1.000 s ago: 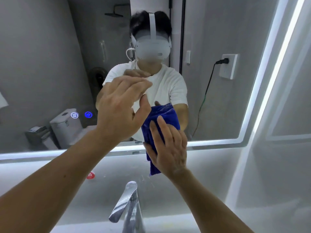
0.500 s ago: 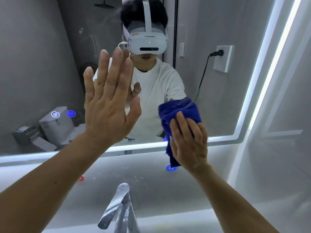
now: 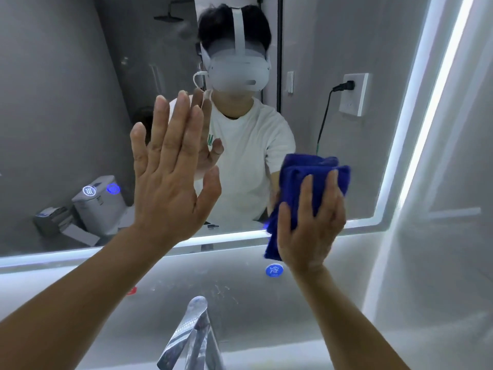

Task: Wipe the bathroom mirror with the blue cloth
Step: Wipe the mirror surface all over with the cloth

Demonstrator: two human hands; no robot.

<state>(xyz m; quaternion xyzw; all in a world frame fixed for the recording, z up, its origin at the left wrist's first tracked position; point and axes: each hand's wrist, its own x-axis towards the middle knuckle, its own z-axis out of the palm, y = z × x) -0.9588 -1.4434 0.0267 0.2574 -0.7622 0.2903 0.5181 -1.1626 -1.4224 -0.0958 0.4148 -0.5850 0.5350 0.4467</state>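
Cloth (image 3: 314, 169), one, under right hand (image 3: 312, 231); left hand (image 3: 170, 188) spread; one mirror (image 3: 66, 102).

The left hand (image 3: 170, 182) is held flat before the rectangular glass mirror (image 3: 66, 89), left of the right hand (image 3: 310, 225), which presses the crumpled blue cloth (image 3: 301, 177) against the mirror's lower edge. The chrome metal tap (image 3: 192, 335) stands below, between both.

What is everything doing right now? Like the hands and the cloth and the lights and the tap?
Left hand, open flat, fingers straight, held up at the mirror.
Right hand, pressing the cloth to the mirror.
Cloth, bunched up, over the mirror's bottom edge.
Light strip, lit.
Buttons on the mirror, glowing.
Plug, in its socket, seen in the mirror.
Tap, no water showing.
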